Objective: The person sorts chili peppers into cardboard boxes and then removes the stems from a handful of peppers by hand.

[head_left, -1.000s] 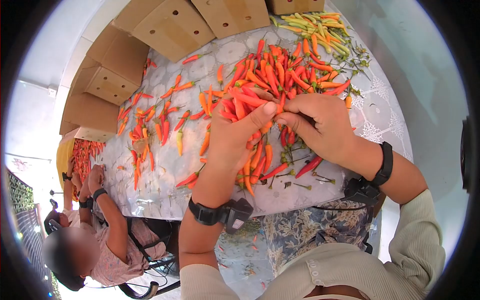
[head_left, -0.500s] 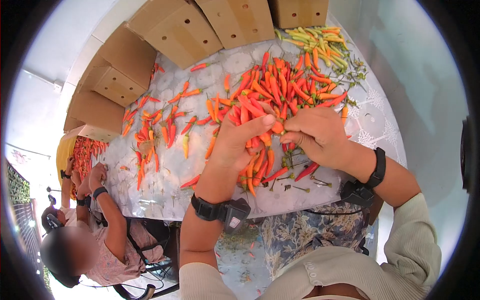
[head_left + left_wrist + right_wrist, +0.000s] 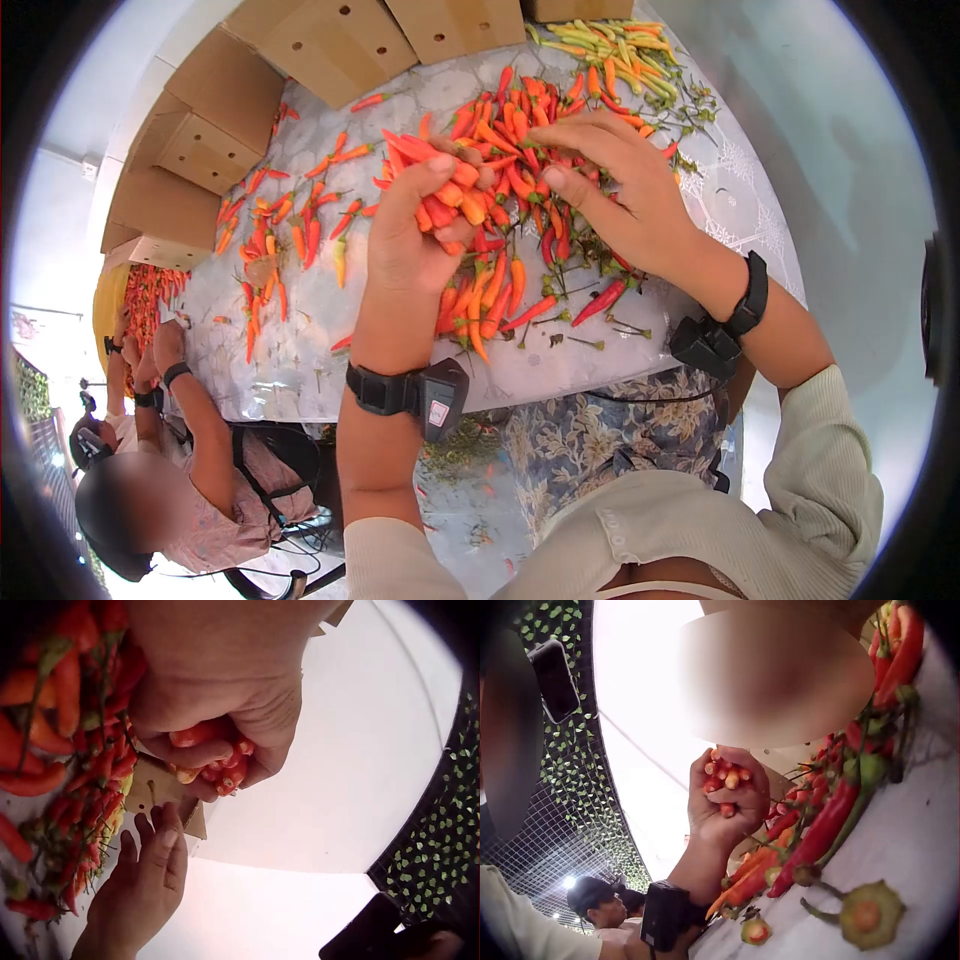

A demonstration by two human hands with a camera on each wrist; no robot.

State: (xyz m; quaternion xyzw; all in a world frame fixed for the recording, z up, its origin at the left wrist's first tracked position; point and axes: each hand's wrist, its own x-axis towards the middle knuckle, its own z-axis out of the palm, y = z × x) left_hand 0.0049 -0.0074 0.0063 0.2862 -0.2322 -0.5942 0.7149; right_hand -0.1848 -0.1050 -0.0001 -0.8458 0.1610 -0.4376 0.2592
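Observation:
My left hand (image 3: 405,240) grips a bunch of red and orange chili peppers (image 3: 445,205), thumb across them. Their blunt ends, bare of green caps, poke out of the fist in the right wrist view. Just right of the bunch, my right hand (image 3: 635,200) hovers over the pile with its fingers loosely extended and thumb apart. A small green stem (image 3: 152,793) shows by its fingertips in the left wrist view. Beneath both hands spreads a pile of stemmed chili peppers (image 3: 515,120). Loose green stems (image 3: 590,343) lie at the near side.
Cardboard boxes (image 3: 320,50) with round holes line the far side of the table (image 3: 740,230). Pale yellow-green peppers (image 3: 620,55) form a separate heap at the back right. At the left, another person (image 3: 210,500) sits by a heap of red peppers (image 3: 145,300).
My right hand has parted from the bunch, its pinching thumb and finger now spread. My left hand has shifted left with the peppers, turning their bare ends toward the head camera.

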